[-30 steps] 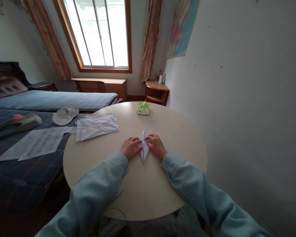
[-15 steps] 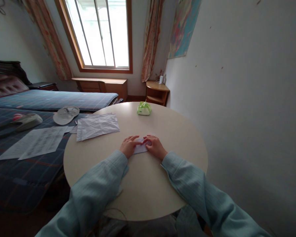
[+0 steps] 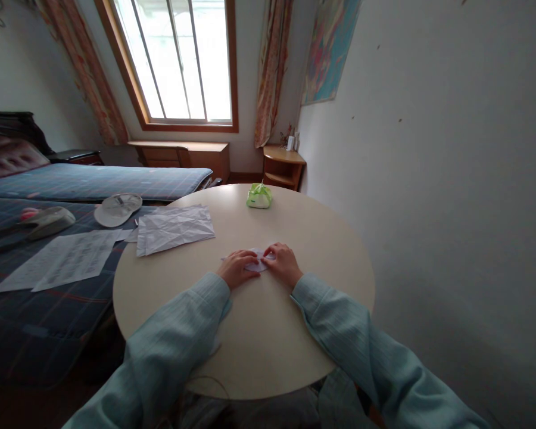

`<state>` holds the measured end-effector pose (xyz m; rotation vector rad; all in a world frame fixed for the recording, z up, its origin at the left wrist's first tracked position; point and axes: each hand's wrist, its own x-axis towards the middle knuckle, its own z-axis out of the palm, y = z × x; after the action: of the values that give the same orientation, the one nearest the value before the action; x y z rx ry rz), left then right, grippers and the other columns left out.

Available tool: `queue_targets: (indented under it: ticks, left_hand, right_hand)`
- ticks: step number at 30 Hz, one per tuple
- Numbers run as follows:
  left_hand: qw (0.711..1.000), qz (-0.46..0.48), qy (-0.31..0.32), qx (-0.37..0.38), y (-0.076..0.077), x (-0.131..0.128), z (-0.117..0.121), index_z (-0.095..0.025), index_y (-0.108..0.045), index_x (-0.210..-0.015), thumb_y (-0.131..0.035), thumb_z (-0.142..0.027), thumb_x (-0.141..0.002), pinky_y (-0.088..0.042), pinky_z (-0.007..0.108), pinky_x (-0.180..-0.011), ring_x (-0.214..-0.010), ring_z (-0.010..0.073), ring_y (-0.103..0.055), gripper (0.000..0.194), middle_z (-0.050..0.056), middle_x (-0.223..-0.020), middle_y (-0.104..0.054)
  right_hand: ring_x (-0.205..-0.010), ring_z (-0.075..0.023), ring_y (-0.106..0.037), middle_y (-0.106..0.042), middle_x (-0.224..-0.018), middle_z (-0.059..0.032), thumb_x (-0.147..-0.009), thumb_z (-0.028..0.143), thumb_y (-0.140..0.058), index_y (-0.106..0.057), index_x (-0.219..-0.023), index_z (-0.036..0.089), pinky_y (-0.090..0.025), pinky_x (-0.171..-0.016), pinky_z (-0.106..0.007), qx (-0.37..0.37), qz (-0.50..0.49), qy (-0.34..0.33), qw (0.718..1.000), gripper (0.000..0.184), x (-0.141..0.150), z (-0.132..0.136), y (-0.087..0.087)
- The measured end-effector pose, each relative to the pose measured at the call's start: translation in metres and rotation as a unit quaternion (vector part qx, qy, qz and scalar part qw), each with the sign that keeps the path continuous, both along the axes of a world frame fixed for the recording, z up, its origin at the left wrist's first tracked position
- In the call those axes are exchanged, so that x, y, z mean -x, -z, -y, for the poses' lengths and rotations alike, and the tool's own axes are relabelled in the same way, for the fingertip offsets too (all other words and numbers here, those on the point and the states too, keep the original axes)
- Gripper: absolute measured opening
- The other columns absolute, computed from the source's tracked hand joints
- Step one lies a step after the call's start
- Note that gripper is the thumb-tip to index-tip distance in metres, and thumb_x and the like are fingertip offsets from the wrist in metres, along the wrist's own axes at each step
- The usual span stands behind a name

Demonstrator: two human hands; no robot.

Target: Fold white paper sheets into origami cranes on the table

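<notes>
A small piece of folded white paper point(image 3: 256, 264) lies on the round cream table point(image 3: 268, 333), between my two hands. My left hand point(image 3: 238, 269) grips its left part, fingers over the top and thumb along the near edge. A thin tip of the paper sticks out beyond the left fingers. On the other side, my right hand point(image 3: 284, 264) pinches the right part with curled fingers and thumb. The fingers cover much of the paper, so its full shape is hidden.
Crumpled white sheets point(image 3: 176, 229) lie at the table's left edge. A green and white packet point(image 3: 259, 196) stands at the far side. On the bed to the left are printed sheets point(image 3: 71, 259) and a pale cap point(image 3: 117, 210). A wall point(image 3: 451, 208) rises on the right.
The paper has been turned or folded into a narrower shape, with a tip now showing at the left. My left thumb has moved down to its near edge. The right hand shifted slightly.
</notes>
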<state>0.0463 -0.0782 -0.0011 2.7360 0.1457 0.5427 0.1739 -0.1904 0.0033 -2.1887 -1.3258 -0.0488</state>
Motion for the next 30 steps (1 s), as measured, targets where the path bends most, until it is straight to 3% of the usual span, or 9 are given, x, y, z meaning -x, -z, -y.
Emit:
queue_targets:
  ticks: [5,19,30]
  left_hand:
    - [1.0,-0.001,0.004,0.031,0.001,-0.0009,-0.0007,-0.022,-0.062,-0.087,-0.056,-0.032,-0.07,-0.04,0.03,-0.086,-0.094,0.0158,-0.053,0.021,0.003,-0.102,-0.06]
    - [0.999,0.016,-0.003,0.036,-0.0026,0.0011,0.0041,-0.021,-0.061,-0.088,-0.047,-0.028,-0.075,-0.041,0.026,-0.085,-0.092,0.0143,-0.053,0.02,0.002,-0.098,-0.061]
    - [0.999,0.004,-0.025,0.038,-0.0002,-0.0012,-0.0007,-0.021,-0.059,-0.088,-0.036,-0.03,-0.082,-0.042,0.023,-0.077,-0.084,0.0128,-0.056,0.025,0.002,-0.092,-0.062]
  right_hand:
    - [-0.085,-0.0158,-0.049,-0.057,-0.086,-0.0052,-0.068,0.022,-0.057,-0.063,-0.073,0.019,-0.035,-0.078,-0.028,-0.015,0.006,-0.028,0.999,0.008,0.0,-0.0007,0.0017]
    - [-0.087,-0.0148,-0.048,-0.056,-0.088,-0.0061,-0.07,0.016,-0.053,-0.061,-0.075,0.016,-0.035,-0.081,-0.027,-0.031,-0.02,-0.058,0.998,0.009,0.001,-0.0025,0.0044]
    - [-0.086,-0.0147,-0.049,-0.057,-0.088,-0.0069,-0.075,0.029,-0.051,-0.06,-0.076,0.015,-0.037,-0.079,-0.027,-0.044,-0.018,-0.068,0.997,0.017,0.0031,-0.0019,0.0026]
